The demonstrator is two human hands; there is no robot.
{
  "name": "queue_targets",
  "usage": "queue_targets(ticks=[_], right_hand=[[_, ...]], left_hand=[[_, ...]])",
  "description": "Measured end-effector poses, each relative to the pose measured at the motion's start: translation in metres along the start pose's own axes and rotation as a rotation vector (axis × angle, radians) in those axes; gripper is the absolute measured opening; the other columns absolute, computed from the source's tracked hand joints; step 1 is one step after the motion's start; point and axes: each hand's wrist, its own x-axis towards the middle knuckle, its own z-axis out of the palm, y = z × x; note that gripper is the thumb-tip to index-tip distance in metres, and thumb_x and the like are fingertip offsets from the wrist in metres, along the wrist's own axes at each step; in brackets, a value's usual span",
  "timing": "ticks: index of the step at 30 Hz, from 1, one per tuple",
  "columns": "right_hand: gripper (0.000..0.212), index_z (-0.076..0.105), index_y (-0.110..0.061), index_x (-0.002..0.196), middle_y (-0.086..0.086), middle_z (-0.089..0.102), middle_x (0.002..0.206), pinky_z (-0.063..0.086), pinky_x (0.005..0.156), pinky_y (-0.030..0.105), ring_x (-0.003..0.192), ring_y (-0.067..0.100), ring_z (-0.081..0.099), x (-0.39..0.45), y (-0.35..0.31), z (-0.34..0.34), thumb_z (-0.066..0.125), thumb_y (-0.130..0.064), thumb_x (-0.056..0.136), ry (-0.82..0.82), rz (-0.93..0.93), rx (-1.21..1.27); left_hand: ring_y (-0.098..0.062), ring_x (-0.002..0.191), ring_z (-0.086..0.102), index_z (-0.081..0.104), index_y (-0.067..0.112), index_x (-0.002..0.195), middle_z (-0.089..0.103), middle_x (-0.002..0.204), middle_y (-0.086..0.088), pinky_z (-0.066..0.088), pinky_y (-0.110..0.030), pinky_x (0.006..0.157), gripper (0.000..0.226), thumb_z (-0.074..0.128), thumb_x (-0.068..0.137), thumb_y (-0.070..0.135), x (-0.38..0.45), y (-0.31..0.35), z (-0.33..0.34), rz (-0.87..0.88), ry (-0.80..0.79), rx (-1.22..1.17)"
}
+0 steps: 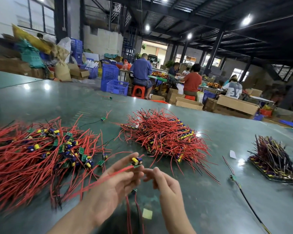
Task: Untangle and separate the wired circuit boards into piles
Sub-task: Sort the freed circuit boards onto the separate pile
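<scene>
My left hand (pixel 115 186) holds one small green circuit board (pixel 136 162) with yellow and blue parts at its fingertips; the board's red wires trail back over my palm toward the lower left. My right hand (pixel 162 181) is beside it, fingers loosely curled near the board, holding nothing that I can see. A loose tangle of red-wired boards (pixel 41 154) spreads over the left of the green table. A neater heap of red-wired boards (pixel 166 135) lies ahead at centre. A pile with dark and yellow wires (pixel 276 159) sits at the right.
Single stray boards lie on the table (pixel 210 200): one under my hands (pixel 134 191), one at right with a long black wire (pixel 233 177), one farther back (pixel 103 118). Two paper scraps (pixel 147 213) (pixel 232 154). People work at tables beyond the far edge, among boxes and blue crates.
</scene>
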Motion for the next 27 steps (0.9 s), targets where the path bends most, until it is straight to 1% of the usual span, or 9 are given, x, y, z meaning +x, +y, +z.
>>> queue_targets(ticks=[2, 4, 8, 12, 14, 17, 21, 23, 27], right_hand=[[0.029, 0.078, -0.025, 0.072, -0.005, 0.060, 0.061, 0.036, 0.054, 0.011, 0.055, 0.000, 0.047, 0.000, 0.000, 0.002, 0.059, -0.040, 0.086, -0.006, 0.107, 0.058], [0.033, 0.078, -0.022, 0.074, -0.003, 0.063, 0.062, 0.038, 0.052, 0.011, 0.054, 0.002, 0.050, 0.000, 0.000, 0.000, 0.051, -0.031, 0.091, -0.032, 0.152, 0.130], [0.020, 0.076, -0.013, 0.083, -0.003, 0.065, 0.063, 0.041, 0.051, 0.011, 0.054, 0.000, 0.054, 0.000, -0.001, -0.004, 0.058, -0.009, 0.089, -0.005, 0.141, 0.158], [0.023, 0.077, -0.015, 0.077, 0.002, 0.068, 0.064, 0.046, 0.054, 0.015, 0.059, 0.005, 0.060, 0.000, 0.000, -0.006, 0.062, 0.000, 0.085, 0.021, 0.132, 0.121], [0.024, 0.077, -0.014, 0.073, 0.004, 0.069, 0.064, 0.047, 0.054, 0.016, 0.059, 0.007, 0.062, 0.000, 0.000, -0.005, 0.063, 0.003, 0.083, 0.018, 0.127, 0.138], [0.023, 0.076, -0.013, 0.072, 0.004, 0.069, 0.066, 0.048, 0.056, 0.017, 0.060, 0.010, 0.061, 0.001, 0.002, -0.003, 0.064, 0.004, 0.082, -0.018, 0.153, 0.176], [0.019, 0.076, -0.012, 0.079, 0.003, 0.056, 0.058, 0.043, 0.054, 0.016, 0.051, 0.009, 0.046, 0.002, 0.003, -0.003, 0.062, 0.000, 0.083, -0.082, 0.199, 0.263], [0.017, 0.076, -0.011, 0.077, 0.004, 0.058, 0.059, 0.042, 0.052, 0.017, 0.050, 0.009, 0.048, 0.002, 0.002, -0.003, 0.063, -0.001, 0.082, -0.079, 0.194, 0.286], [0.025, 0.073, -0.011, 0.062, 0.001, 0.070, 0.067, 0.045, 0.053, 0.016, 0.056, 0.007, 0.057, 0.001, 0.004, -0.001, 0.066, 0.006, 0.078, 0.071, 0.112, 0.209]], left_hand=[[-0.026, 0.081, 0.070, 0.069, 0.010, 0.110, 0.068, 0.106, -0.024, 0.059, -0.030, 0.069, 0.041, 0.059, 0.070, 0.010, -0.002, -0.002, 0.003, -0.107, -0.074, 0.009], [-0.027, 0.082, 0.069, 0.069, 0.009, 0.111, 0.068, 0.107, -0.024, 0.058, -0.030, 0.068, 0.034, 0.056, 0.080, 0.017, -0.005, -0.005, 0.007, -0.149, -0.104, 0.092], [-0.025, 0.076, 0.068, 0.069, 0.014, 0.109, 0.071, 0.093, -0.017, 0.055, -0.028, 0.068, 0.034, 0.062, 0.078, 0.000, -0.008, -0.015, 0.009, -0.051, -0.065, 0.338], [-0.025, 0.069, 0.066, 0.054, 0.009, 0.116, 0.068, 0.086, -0.014, 0.054, -0.029, 0.060, 0.039, 0.054, 0.084, -0.012, -0.008, -0.018, 0.009, -0.117, 0.014, 0.298], [-0.018, 0.061, 0.057, 0.055, 0.006, 0.113, 0.068, 0.083, -0.012, 0.048, -0.024, 0.053, 0.029, 0.056, 0.085, -0.004, -0.007, -0.018, 0.010, -0.193, 0.035, 0.303], [-0.010, 0.055, 0.039, 0.061, 0.005, 0.097, 0.061, 0.065, -0.003, 0.031, -0.019, 0.049, 0.013, 0.057, 0.087, 0.013, -0.008, -0.019, 0.013, -0.213, 0.007, 0.457], [-0.006, 0.040, 0.028, 0.061, 0.009, 0.084, 0.047, 0.052, 0.004, 0.022, -0.014, 0.034, 0.025, 0.055, 0.078, 0.033, -0.008, -0.016, 0.014, -0.189, -0.077, 0.605], [-0.006, 0.037, 0.025, 0.059, 0.009, 0.084, 0.043, 0.050, 0.006, 0.020, -0.015, 0.033, 0.028, 0.054, 0.077, 0.035, -0.008, -0.014, 0.013, -0.183, -0.110, 0.633], [-0.006, 0.038, 0.022, 0.058, 0.010, 0.082, 0.039, 0.049, 0.007, 0.017, -0.015, 0.033, 0.025, 0.053, 0.081, 0.035, -0.008, -0.014, 0.012, -0.168, -0.113, 0.666]])
